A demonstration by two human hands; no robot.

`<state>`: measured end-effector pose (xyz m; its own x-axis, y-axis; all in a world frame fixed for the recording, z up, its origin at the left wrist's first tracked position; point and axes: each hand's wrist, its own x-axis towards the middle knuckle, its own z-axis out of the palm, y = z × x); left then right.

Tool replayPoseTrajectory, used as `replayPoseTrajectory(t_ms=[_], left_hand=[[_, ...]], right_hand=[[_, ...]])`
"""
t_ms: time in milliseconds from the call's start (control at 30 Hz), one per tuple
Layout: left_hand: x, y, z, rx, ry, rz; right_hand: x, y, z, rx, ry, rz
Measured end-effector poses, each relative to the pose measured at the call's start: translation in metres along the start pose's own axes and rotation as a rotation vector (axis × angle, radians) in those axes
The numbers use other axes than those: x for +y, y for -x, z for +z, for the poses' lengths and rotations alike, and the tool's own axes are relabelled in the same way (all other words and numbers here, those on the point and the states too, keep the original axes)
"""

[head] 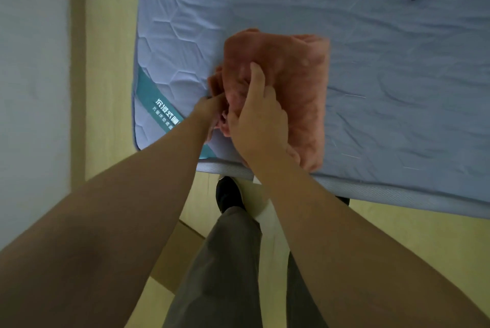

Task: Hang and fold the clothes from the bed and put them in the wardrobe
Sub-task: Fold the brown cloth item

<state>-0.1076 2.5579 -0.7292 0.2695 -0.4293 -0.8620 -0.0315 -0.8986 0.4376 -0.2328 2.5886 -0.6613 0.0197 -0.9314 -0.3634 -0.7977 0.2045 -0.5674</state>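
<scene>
Near bed [371,62] corner | left hand [209,109] fingers curled into bunched edge of fuzzy pink garment [297,83] | right hand [258,122] index flat on top, other fingers gripping folds | mattress quilted in hexagons

A pale yellow floor [111,62] fills the left and lower parts of the view, crossed by thin seam lines. At the far left stands a grey-blue wall [31,89], with a beige skirting strip [78,75] between it and the floor. Below the near edge of the bed [371,75], a leg in grey trousers [228,261] ends in a dark shoe [228,195] on the floor. Just right of the shoe, a white strip [265,211] slants down from under the bed's edge; what it is cannot be told.
</scene>
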Motion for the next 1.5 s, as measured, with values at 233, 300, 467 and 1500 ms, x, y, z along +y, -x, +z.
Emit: replayPoseTrajectory(t_ms=[233,300,467,1500], left_hand=[[0.003,-0.011,-0.006,-0.098,-0.001,-0.025],[0.002,-0.01,-0.011,-0.166,0.044,-0.012],[-0.001,-0.003,-0.018,-0.34,0.067,-0.021],[0.129,0.449,-0.224,0.558,-0.665,0.623]], right_hand=[[0.001,-0.004,0.017,0.043,-0.183,0.011],[0.002,-0.006,0.017,0.045,-0.261,0.039],[0.01,-0.012,0.014,0.092,-0.601,0.3],[-0.28,0.168,-0.276,-0.644,-0.855,0.176]])
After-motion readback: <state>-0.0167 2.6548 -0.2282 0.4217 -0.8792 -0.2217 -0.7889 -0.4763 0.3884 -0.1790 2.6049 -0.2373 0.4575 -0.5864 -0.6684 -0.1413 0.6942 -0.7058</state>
